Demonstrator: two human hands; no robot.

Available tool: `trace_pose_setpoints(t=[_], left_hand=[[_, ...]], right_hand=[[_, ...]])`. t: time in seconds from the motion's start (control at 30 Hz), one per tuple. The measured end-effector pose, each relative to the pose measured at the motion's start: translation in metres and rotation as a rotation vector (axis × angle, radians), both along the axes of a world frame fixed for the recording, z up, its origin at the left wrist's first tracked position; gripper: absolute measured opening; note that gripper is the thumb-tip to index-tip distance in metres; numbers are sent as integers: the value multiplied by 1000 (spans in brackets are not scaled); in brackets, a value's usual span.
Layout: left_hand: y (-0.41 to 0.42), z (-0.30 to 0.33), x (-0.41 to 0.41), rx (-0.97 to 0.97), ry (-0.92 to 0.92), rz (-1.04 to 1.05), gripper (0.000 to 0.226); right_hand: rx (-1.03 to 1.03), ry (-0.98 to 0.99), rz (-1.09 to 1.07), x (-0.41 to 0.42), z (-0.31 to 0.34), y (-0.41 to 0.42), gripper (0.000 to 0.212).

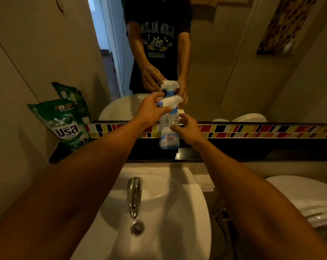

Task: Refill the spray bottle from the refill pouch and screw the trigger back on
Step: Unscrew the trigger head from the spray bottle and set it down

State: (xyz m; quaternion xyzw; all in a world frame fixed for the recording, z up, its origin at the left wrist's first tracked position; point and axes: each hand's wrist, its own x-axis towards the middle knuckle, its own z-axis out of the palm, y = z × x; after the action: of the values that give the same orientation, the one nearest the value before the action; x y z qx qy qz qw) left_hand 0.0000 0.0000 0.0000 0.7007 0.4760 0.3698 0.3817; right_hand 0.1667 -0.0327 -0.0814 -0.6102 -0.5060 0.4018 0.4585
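Observation:
A clear spray bottle (168,134) with a blue-and-white label stands upright on the black ledge (234,151) under the mirror. Its white trigger head (171,102) with a blue collar sits on the neck. My left hand (151,111) grips the trigger head from the left. My right hand (186,129) is at the bottle's right side, fingertips touching its body, fingers spread. A green refill pouch (65,124) leans against the wall at the ledge's left end, apart from both hands.
A white sink (159,212) with a chrome tap (133,196) and drain lies below the ledge. A white toilet lid (309,196) is at the right. The mirror (224,62) above a multicoloured tile strip (252,130) reflects a person's torso and hands.

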Motion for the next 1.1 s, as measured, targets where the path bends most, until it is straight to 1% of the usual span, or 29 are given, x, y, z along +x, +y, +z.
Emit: trace_pose_setpoints(t=[0.13, 0.27, 0.43, 0.53, 0.6, 0.67, 0.73, 0.83, 0.93, 1.1], left_hand=[[12, -2, 10, 54, 54, -26, 53], [21, -8, 14, 78, 55, -30, 44], [23, -5, 10, 71, 3, -57, 40], [21, 3, 6, 93, 9, -70, 39], [20, 11, 2, 91, -1, -70, 39], [18, 21, -4, 72, -42, -64, 39], [18, 31, -11, 63, -81, -59, 39], [17, 48, -23, 84, -163, -58, 37], [16, 66, -38, 115, -246, -61, 32], [16, 87, -66, 127, -368, -52, 25]], right_hand=[[11, 1, 46, 0, -5, 11, 53], [23, 12, 44, 2, -8, 19, 42], [46, -43, 71, 1, -6, 16, 40], [64, -103, 76, -1, -4, 11, 41], [48, -116, 85, -2, -1, 6, 38], [28, -113, 92, -2, 4, 0, 33], [17, -110, 90, -3, 10, -6, 34], [5, -111, 72, -4, 18, -15, 37], [11, -158, 50, -6, 25, -24, 31], [23, -192, -4, -13, 34, -39, 37]])
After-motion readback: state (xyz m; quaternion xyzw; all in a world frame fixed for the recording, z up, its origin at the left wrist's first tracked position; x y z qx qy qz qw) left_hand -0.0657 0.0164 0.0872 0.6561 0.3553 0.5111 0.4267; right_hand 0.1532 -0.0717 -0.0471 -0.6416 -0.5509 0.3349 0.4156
